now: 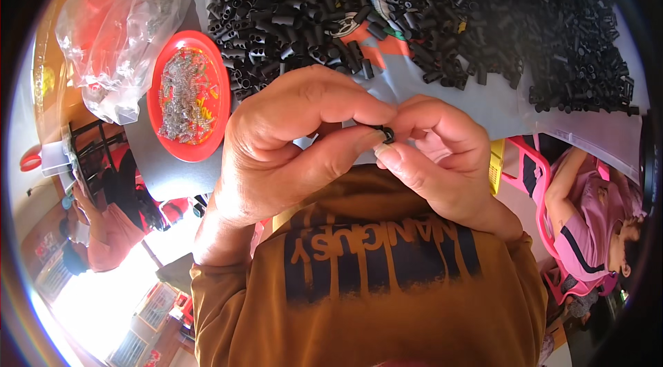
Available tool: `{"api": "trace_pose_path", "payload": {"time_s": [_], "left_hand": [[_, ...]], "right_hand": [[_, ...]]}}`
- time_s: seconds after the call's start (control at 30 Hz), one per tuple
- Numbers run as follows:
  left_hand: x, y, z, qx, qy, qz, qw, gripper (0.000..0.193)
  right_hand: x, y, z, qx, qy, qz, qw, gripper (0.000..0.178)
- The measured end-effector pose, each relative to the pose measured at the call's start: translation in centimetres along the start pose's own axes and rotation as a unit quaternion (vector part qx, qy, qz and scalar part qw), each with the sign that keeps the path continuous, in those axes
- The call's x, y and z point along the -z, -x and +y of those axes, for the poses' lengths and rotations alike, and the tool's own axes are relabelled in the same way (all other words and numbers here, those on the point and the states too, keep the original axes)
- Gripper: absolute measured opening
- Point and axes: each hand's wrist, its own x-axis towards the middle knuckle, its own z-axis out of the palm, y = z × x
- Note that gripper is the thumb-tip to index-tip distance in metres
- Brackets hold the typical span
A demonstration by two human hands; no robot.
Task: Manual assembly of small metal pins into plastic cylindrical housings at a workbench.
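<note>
Between my two hands, in front of my chest, is a small black plastic piece with a rounded, ring-like end. My left hand pinches it between thumb and forefinger. On the other side, the thumb and forefinger of my right hand close on the same piece. Fingertips cover most of it, so its full shape is hidden. Just beyond my hands, a large heap of short black plastic tubes spreads over the table.
Left of my left hand stands a red plate of small silvery metal pieces. Behind it lies a clear plastic bag. One person sits at the right by a pink chair; another person is at the far left.
</note>
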Motion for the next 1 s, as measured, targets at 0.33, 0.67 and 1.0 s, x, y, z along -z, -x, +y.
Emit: {"api": "trace_pose_path", "payload": {"time_s": [0.33, 0.67, 1.0], "left_hand": [[0.4, 0.7, -0.5, -0.03, 0.011, 0.015, 0.999, 0.022], [1.9, 0.7, -1.4, -0.077, 0.021, -0.063, 0.995, 0.018], [2.2, 0.2, -1.4, -0.114, 0.084, -0.118, 0.983, 0.02]], "right_hand": [[-0.5, -0.3, 0.2, 0.008, 0.038, -0.027, 0.999, 0.016], [-0.3, -0.1, -0.8, -0.195, -0.142, -0.071, 0.968, 0.018], [0.1, -0.4, -1.5, -0.312, -0.247, -0.117, 0.91, 0.02]]}}
